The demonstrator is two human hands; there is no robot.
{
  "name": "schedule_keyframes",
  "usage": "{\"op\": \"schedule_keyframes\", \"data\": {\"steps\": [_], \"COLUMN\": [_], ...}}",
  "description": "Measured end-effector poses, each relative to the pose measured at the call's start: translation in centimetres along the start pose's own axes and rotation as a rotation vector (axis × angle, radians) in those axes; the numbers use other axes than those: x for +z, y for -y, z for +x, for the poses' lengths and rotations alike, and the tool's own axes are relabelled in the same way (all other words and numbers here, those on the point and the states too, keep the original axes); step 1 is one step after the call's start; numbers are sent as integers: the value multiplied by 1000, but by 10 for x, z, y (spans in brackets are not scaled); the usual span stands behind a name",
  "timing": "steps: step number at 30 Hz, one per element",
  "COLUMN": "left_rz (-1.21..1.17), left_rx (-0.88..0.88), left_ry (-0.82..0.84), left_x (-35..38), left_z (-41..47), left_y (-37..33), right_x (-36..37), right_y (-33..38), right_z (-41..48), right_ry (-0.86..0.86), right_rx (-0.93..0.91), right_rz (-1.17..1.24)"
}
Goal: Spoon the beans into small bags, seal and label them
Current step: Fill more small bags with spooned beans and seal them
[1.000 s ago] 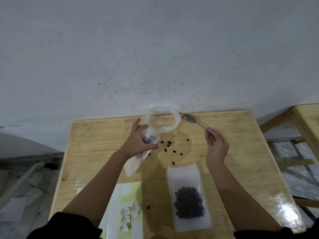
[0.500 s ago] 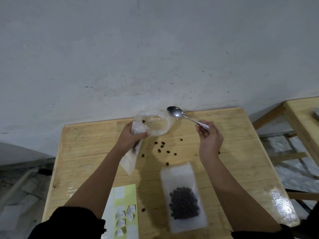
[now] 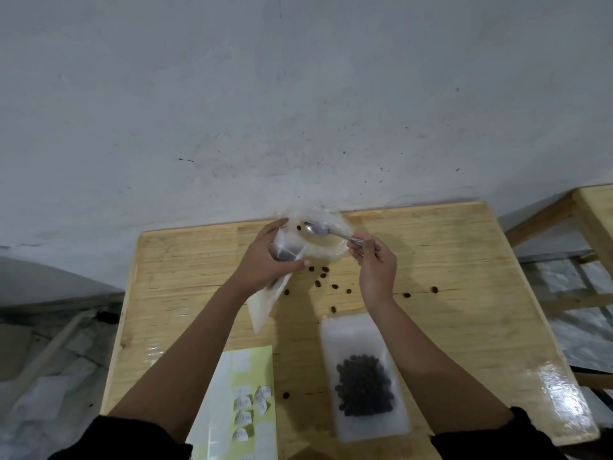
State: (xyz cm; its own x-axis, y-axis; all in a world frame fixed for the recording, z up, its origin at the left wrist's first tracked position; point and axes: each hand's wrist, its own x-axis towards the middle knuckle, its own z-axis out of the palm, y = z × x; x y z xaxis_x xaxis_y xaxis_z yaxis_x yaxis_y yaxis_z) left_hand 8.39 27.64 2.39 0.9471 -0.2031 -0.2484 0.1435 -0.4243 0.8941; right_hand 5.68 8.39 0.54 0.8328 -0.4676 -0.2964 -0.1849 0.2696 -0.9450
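Note:
My left hand [image 3: 265,260] grips a clear plastic bag [image 3: 315,237] at the far middle of the wooden table [image 3: 464,260], with a small frosted bag [image 3: 263,307] hanging from the same grip. My right hand [image 3: 376,265] pinches the handle of a metal spoon [image 3: 318,229], whose bowl lies inside the clear bag's open mouth beside a bean. Several dark beans [image 3: 323,277] lie loose on the table below the bag. A frosted bag filled with beans [image 3: 363,380] lies flat near the front.
A yellow-green label sheet [image 3: 245,400] with several small white labels lies at the front left. A grey wall stands right behind the table. Another wooden table [image 3: 593,207] is at the right edge.
The spoon moved left from outside the clear bag into its mouth. My left hand shifted its grip and tilted the bag's opening toward the spoon.

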Motion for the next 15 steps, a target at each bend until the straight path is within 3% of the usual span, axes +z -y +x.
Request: {"op": "schedule_keyframes", "data": {"steps": [5,11,15], "left_rz": [97,8,-23], "left_rx": [63,29,26], "left_ry": [35,-29,47], "left_x": [2,3,8], "left_z": [-2,-5,-8], "left_y": [-3,9,10], "right_x": [9,-2,1], "right_y": [-7,-12,-10], "right_z": [-2,-2,-4], "right_ry": [-95,-93,-78], "right_rx": [142,228,304], "right_rz": [171,147,173]}}
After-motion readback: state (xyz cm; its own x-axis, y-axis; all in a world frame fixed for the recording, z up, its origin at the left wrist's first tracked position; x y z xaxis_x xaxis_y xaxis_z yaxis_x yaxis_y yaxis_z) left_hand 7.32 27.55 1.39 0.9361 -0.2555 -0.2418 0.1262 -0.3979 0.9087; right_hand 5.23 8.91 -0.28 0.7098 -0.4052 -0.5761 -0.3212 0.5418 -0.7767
